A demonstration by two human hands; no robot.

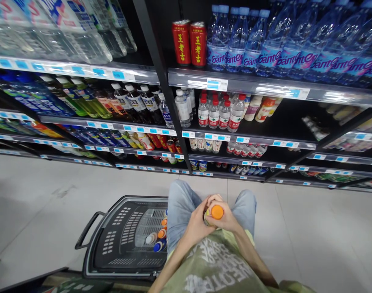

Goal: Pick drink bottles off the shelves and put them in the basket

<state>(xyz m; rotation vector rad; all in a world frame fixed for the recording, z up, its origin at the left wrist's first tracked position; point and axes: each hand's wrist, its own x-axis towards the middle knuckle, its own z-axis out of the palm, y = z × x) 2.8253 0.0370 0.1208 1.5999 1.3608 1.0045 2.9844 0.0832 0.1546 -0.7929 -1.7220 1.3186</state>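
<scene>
Held close to my body, between my knees, is a bottle with an orange cap (217,212), its top tilted up toward me. My left hand (197,224) wraps around its left side. My right hand (229,221) closes on it from the right, just below the cap. The fingers hide most of the bottle's body and label. To my left on the floor stands a dark grey shopping basket (112,238) with several bottles (161,234) lying in it, capped in orange, white and blue.
Drink shelves (249,136) run across in front of me, beyond the tiled floor (295,228). Blue water bottles (265,49) and red cans (188,42) fill an upper shelf. Red-capped bottles (224,114) stand below. Behind the basket, a dark edge (36,280) shows at the lower left.
</scene>
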